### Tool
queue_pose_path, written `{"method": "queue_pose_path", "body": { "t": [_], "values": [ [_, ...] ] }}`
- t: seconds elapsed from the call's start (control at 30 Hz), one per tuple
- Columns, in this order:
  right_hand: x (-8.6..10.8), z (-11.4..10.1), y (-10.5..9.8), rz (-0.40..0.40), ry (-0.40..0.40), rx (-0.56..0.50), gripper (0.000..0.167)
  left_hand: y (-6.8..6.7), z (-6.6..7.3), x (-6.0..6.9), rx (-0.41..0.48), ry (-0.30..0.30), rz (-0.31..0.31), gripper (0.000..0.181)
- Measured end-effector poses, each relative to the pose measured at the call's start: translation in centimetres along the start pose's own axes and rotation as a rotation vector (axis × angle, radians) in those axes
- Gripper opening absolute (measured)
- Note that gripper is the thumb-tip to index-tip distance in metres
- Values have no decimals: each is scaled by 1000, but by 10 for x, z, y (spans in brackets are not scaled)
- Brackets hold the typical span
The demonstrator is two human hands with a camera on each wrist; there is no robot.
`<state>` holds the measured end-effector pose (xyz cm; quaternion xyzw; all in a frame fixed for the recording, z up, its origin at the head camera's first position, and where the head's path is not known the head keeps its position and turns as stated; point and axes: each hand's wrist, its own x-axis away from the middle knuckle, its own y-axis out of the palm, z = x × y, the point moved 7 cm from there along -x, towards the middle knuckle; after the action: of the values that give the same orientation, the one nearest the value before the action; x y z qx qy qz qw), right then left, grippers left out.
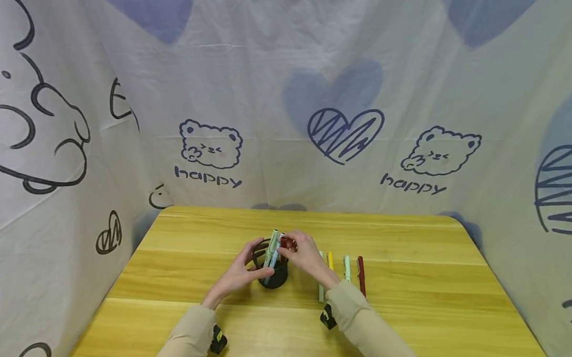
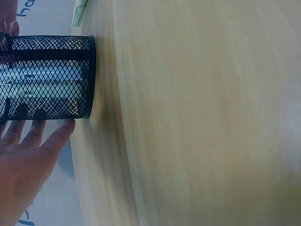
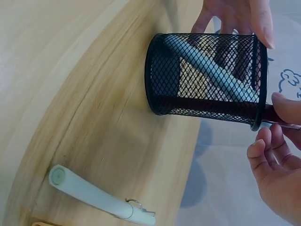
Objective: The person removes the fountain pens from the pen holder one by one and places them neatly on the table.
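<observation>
A black mesh pen holder stands on the table. My left hand grips it from the left, thumb on the near side and fingers along the far side. A light green pen and a light blue pen lean inside it. My right hand pinches a dark red pen at the holder's rim. Through the mesh in the right wrist view, that pen's lower part runs down inside the wall. The left wrist view shows fingers of the left hand against the mesh.
Right of the holder lie a light green pen, a yellow pen, a mint pen and another dark red pen, partly behind the right forearm. Patterned cloth hangs behind the wooden table.
</observation>
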<state>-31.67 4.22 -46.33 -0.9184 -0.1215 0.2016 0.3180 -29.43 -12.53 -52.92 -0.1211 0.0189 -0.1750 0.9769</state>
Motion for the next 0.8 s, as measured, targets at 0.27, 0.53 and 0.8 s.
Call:
{"method": "queue_pose_path", "body": {
  "t": [0.27, 0.53, 0.8],
  "values": [
    [5, -4, -5, -1, 21, -60, 10, 1, -1, 1, -1, -2, -5, 86],
    [12, -2, -10, 13, 44, -153, 12, 0, -2, 1, -4, -3, -7, 88],
    [19, 1, -12, -2, 81, -169, 21, -1, -4, 1, -11, -24, 7, 86]
  ]
}}
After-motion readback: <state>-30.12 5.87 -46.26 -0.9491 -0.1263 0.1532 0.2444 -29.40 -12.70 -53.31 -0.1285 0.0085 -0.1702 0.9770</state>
